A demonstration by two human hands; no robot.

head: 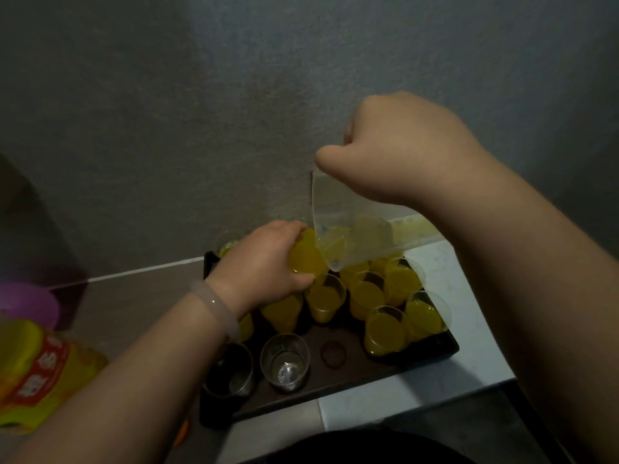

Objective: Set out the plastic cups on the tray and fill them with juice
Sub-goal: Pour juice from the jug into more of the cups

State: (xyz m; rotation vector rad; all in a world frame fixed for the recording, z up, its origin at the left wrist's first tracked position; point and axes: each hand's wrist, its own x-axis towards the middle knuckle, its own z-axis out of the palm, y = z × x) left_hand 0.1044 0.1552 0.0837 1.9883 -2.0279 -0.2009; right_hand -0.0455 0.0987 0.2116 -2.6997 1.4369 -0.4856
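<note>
Head camera, looking down: we see a dark tray (351,373) on a pale desk (469,329) that is pushed against a grey wall (201,112). The left hand (264,259), a pale bangle (217,306) on its wrist, has its fingers curled round a plastic cup (306,259) brimming with yellow juice, held above the rear of the tray and tipped towards us. The right hand (402,152) is clenched on the upper part of a clear jug (348,209); we cannot make out the handle under the fist. The jug is steeply tilted, a little juice pooled at its low side, its lip just beside the held cup. Filled cups (323,298) crowd the middle and right of the tray, several touching. Two empty cups (284,361) stand upright in the near-left corner, with a round mark (332,353) on the bare tray beside them. At the far left we note a yellow bottle (40,373) with a red label and, behind it, something purple (26,303), too blurred to name.
</note>
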